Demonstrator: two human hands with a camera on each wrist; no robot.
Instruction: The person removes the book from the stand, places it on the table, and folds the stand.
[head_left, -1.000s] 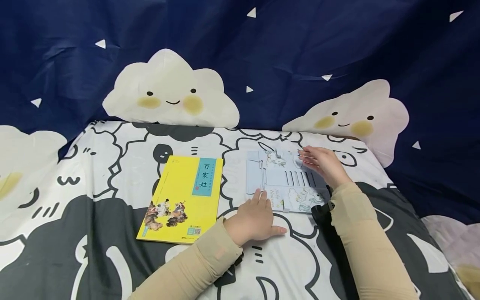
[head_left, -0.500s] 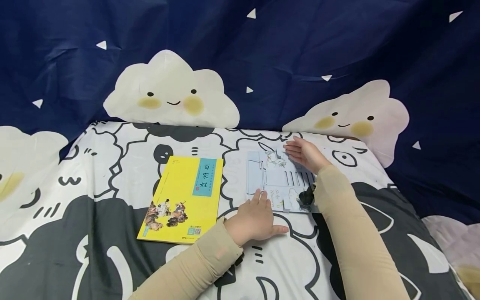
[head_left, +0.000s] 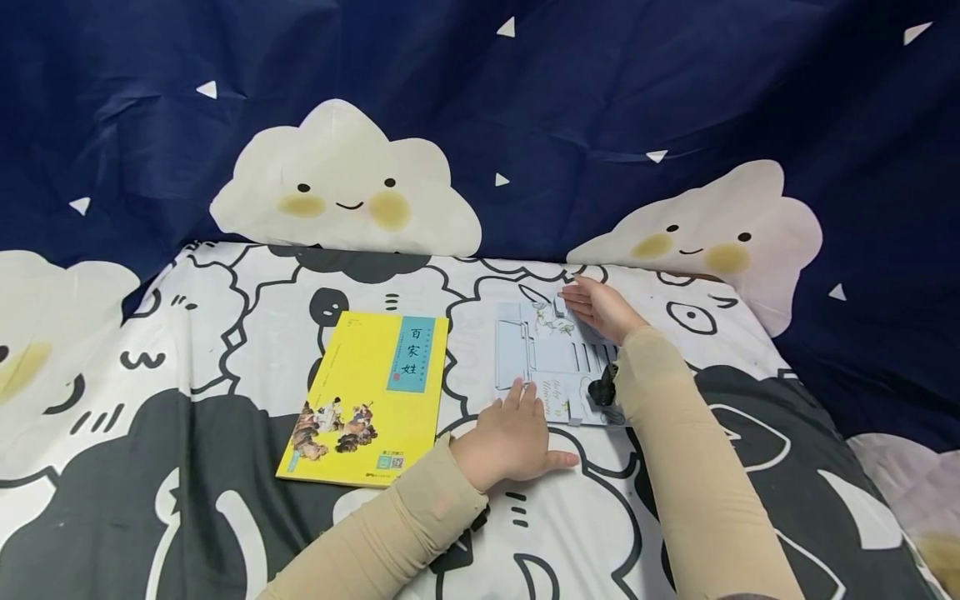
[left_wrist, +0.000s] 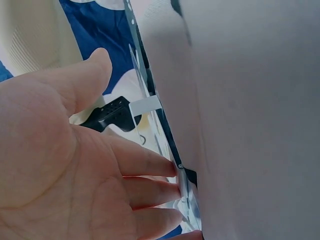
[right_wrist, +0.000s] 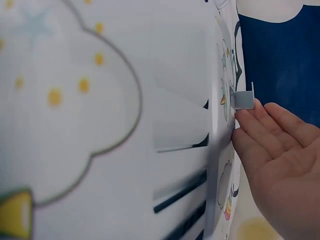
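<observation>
A light blue folding book stand (head_left: 551, 357) with unicorn prints and slots lies flat on the sheep-print cloth. My left hand (head_left: 506, 437), fingers extended, rests at its lower left edge; in the left wrist view the fingertips touch the stand's edge, beside a small raised clip (left_wrist: 145, 105). Over the upper right part of the stand is my right hand (head_left: 603, 310), with straight fingers. In the right wrist view its fingertips are beside another raised metal clip (right_wrist: 244, 100); whether they press it is unclear. The right wrist and sleeve hide the stand's right side.
A yellow book (head_left: 363, 400) with a blue title panel lies flat left of the stand. Black-and-white patterned cloth (head_left: 225, 325) covers the surface. Behind it hangs a dark blue curtain (head_left: 570, 100) with clouds.
My right hand has moved left across the stand's upper part. A small clip now shows upright near its fingertips. The left hand and the yellow book have stayed put.
</observation>
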